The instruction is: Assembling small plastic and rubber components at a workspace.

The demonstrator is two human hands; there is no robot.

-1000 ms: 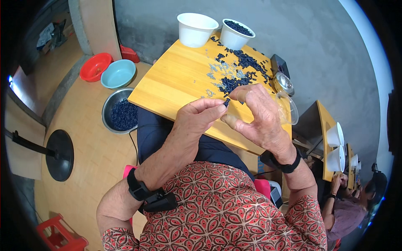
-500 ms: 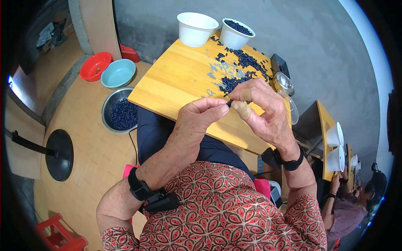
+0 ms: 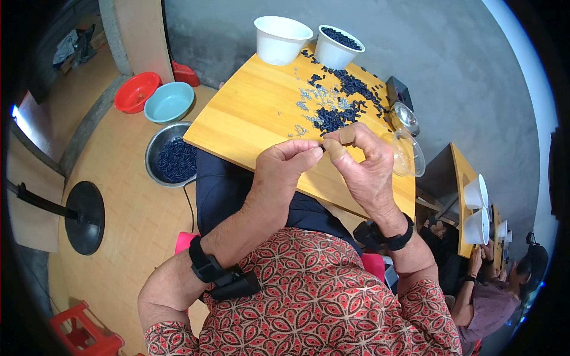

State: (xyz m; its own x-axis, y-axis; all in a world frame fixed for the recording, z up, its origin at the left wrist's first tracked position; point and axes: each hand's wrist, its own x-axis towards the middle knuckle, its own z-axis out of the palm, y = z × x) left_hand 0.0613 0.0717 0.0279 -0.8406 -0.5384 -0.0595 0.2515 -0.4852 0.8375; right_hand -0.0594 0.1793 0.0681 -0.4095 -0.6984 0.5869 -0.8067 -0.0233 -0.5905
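Above the table's near edge, my left hand (image 3: 276, 175) pinches a small black cylindrical piece (image 3: 322, 147) between thumb and forefinger. My right hand (image 3: 373, 172) meets it there, thumb and forefinger closed at the piece's other side. Tan coverings wrap the tips of those right fingers. Whatever the right fingertips hold is too small and hidden to make out. Just beyond the hands lies a heap of similar black pieces (image 3: 332, 120) on the wooden table (image 3: 237, 115). Small silvery metal parts (image 3: 320, 95) are scattered beside them.
At the table's back stand a white tub (image 3: 282, 44) and another white tub full of black pieces (image 3: 336, 54). A clear plastic lid (image 3: 409, 155) lies at the right edge. On the floor, a steel bowl (image 3: 155, 169) holds black pieces. Another person (image 3: 488, 305) sits at right.
My right hand has shifted slightly left and down, its fingers more folded. The left hand still pinches the black piece. The view has shifted slightly.
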